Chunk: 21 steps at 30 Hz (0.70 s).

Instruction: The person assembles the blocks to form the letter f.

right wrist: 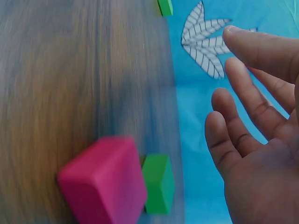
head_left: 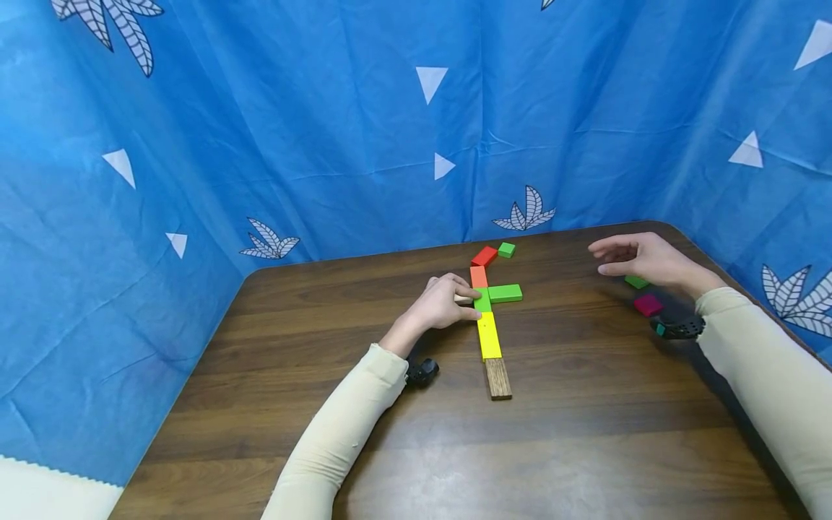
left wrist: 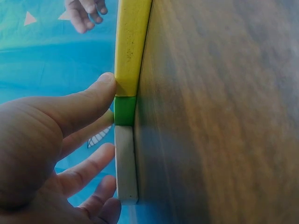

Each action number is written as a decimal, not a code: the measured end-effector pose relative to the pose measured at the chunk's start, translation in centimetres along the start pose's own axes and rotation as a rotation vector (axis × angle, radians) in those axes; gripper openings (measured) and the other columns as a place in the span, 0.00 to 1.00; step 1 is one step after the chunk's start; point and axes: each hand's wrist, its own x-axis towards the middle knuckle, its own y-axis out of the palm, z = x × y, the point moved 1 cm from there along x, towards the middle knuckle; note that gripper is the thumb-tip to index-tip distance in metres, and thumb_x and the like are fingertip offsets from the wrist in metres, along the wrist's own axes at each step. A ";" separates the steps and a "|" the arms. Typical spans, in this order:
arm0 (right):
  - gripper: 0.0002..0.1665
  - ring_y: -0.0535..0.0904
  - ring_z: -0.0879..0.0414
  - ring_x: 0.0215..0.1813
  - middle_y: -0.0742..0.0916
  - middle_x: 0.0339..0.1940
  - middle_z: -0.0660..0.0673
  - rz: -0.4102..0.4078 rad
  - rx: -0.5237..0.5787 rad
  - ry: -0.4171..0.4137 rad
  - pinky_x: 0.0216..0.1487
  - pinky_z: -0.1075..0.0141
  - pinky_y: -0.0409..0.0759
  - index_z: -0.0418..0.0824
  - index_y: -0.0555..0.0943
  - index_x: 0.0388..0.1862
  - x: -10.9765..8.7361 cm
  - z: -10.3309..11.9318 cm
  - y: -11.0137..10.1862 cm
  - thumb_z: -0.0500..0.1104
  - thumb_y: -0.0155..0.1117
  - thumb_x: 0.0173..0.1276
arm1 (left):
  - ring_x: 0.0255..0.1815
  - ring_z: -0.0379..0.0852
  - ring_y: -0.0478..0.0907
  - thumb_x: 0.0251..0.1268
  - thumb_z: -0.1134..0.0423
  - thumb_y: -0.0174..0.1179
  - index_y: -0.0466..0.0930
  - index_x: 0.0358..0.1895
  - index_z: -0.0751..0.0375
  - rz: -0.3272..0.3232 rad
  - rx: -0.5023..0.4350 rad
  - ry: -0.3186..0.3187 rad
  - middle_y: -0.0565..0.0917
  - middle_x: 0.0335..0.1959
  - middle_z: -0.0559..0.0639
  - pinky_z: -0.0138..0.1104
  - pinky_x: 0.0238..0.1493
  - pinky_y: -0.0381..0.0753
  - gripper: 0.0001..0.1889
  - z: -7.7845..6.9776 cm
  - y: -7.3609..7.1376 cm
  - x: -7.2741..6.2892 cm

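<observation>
In the head view, blocks lie in a line: a brown wooden block, a yellow block, a green block and an orange block. Another green block sticks out to the right, a pale block to the left, partly hidden. My left hand rests over the crossing, its thumb at the seam of yellow and green and other fingers along the pale block. Holding nothing, my right hand hovers at the right with loosely bent fingers, above a magenta block.
Beyond the orange block a red block lies slanted, with a small green block beside it. One more green block sits by the magenta one. Blue patterned cloth hangs around the wooden table.
</observation>
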 end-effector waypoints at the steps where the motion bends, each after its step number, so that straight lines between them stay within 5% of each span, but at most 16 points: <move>1: 0.30 0.79 0.72 0.47 0.86 0.59 0.40 -0.010 -0.005 0.001 0.45 0.74 0.80 0.42 0.80 0.68 -0.2 -0.2 -0.2 0.51 0.72 0.70 | 0.64 0.43 0.73 0.60 0.51 0.76 0.86 0.62 0.49 -0.002 -0.001 -0.001 0.82 0.60 0.47 0.41 0.68 0.63 0.25 0.0 0.0 0.0; 6: 0.32 0.78 0.70 0.50 0.83 0.63 0.39 -0.023 -0.022 0.052 0.45 0.72 0.80 0.41 0.78 0.70 -1.1 -1.4 -1.1 0.52 0.71 0.71 | 0.63 0.43 0.73 0.60 0.51 0.76 0.86 0.62 0.49 -0.002 -0.007 0.001 0.82 0.60 0.47 0.40 0.67 0.63 0.25 -0.1 0.0 -0.1; 10: 0.37 0.77 0.50 0.63 0.77 0.72 0.33 0.002 -0.035 0.098 0.49 0.69 0.78 0.39 0.73 0.74 -1.7 -2.5 -1.3 0.54 0.69 0.72 | 0.63 0.43 0.73 0.60 0.51 0.76 0.86 0.62 0.49 -0.004 -0.003 0.002 0.82 0.60 0.47 0.41 0.67 0.63 0.25 -0.1 -0.1 -0.1; 14: 0.40 0.66 0.32 0.72 0.72 0.75 0.29 0.017 -0.008 0.104 0.61 0.46 0.77 0.36 0.70 0.76 -2.0 -3.5 -1.4 0.53 0.70 0.72 | 0.63 0.43 0.73 0.60 0.51 0.76 0.86 0.61 0.49 -0.012 0.001 -0.003 0.82 0.60 0.47 0.41 0.67 0.63 0.25 0.0 0.0 -0.1; 17: 0.42 0.63 0.31 0.73 0.70 0.75 0.29 0.011 0.013 0.114 0.64 0.31 0.69 0.36 0.69 0.76 -2.2 -4.2 -1.4 0.54 0.70 0.72 | 0.63 0.43 0.73 0.60 0.52 0.76 0.86 0.61 0.49 -0.011 -0.005 -0.006 0.82 0.60 0.48 0.41 0.67 0.63 0.25 0.0 0.0 -0.2; 21: 0.43 0.64 0.35 0.71 0.70 0.75 0.31 0.006 0.021 0.133 0.64 0.31 0.67 0.37 0.68 0.76 -2.5 -4.9 -1.4 0.56 0.70 0.71 | 0.63 0.43 0.73 0.60 0.52 0.76 0.86 0.62 0.49 -0.004 -0.004 -0.001 0.82 0.59 0.47 0.40 0.68 0.63 0.26 -0.1 -0.1 -0.2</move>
